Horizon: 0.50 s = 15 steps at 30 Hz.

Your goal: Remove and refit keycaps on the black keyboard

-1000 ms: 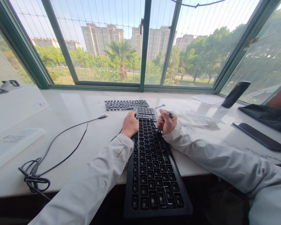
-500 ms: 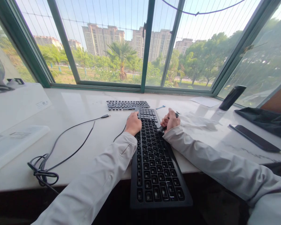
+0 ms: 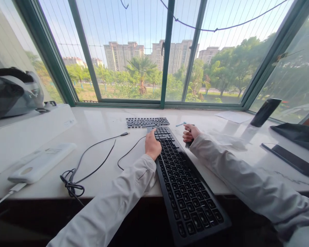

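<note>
A long black keyboard (image 3: pixel 189 187) lies at a slant, its near end hanging past the table's front edge. Most of its near and middle part shows bare key sockets without caps, while caps sit on the far number block. My left hand (image 3: pixel 152 145) grips the keyboard's left edge near that far end. To the right of the keyboard, my right hand (image 3: pixel 191 133) is closed around a black tool (image 3: pixel 187 144) with a jagged lower end; its kind is mostly hidden by the fingers. Rows of loose black keycaps (image 3: pixel 148 122) lie beyond the keyboard.
A small blue tool (image 3: pixel 180 124) lies beyond my right hand. Left are a tied black cable (image 3: pixel 72 185), a white power bank (image 3: pixel 42 163) and a white box (image 3: pixel 33 127). Rightward lie a clear plastic bag (image 3: pixel 229 140), a dark phone (image 3: pixel 290 159) and a black cylinder (image 3: pixel 266 112).
My right hand has moved off the keyboard to its right, with the black tool still held. The keyboard's near end has swung rightward in view. The camera view has shifted left and up.
</note>
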{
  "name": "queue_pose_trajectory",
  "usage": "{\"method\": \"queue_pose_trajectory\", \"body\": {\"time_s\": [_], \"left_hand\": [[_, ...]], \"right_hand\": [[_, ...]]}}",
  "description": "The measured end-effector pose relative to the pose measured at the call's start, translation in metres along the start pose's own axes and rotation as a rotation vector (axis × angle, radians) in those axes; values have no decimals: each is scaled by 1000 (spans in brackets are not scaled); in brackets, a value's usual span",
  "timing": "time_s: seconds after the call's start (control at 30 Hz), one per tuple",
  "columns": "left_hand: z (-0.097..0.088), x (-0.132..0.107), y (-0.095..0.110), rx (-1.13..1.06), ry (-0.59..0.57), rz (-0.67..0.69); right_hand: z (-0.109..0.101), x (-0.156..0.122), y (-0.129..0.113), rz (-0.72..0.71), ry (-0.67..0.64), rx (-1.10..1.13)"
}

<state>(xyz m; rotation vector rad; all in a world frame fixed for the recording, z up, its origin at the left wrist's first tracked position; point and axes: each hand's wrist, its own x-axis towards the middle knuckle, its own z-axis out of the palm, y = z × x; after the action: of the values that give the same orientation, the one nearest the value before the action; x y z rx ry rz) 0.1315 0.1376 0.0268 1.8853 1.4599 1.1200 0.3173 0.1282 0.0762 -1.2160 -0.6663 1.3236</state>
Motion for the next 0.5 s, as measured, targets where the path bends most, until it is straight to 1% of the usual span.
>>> {"method": "queue_pose_trajectory", "body": {"time_s": [0.03, 0.07, 0.17, 0.2, 0.27, 0.3, 0.37, 0.43, 0.5], "left_hand": [[-2, -4, 0, -13, 13, 0], [-4, -7, 0, -24, 28, 3], [-12, -18, -2, -34, 63, 29], [-15, -22, -3, -33, 72, 40], [-19, -28, -4, -29, 100, 52], [-20, -31, -4, -28, 125, 44], [-22, -37, -3, -30, 192, 9], [-21, -43, -2, -39, 265, -43], [-20, -49, -2, -52, 329, -90]], "right_hand": [[-4, -2, -6, 36, -79, -113], [-7, -4, -10, 47, -127, -248], [-21, -11, -8, -59, -150, -654], [-26, -13, -3, -118, -202, -727], [-32, -14, 8, -201, -339, -823], [-33, -14, 13, -201, -400, -876], [-31, -10, 19, -200, -437, -985], [-24, -4, 19, -183, -451, -1068], [-14, 2, 16, -164, -465, -1089]]}}
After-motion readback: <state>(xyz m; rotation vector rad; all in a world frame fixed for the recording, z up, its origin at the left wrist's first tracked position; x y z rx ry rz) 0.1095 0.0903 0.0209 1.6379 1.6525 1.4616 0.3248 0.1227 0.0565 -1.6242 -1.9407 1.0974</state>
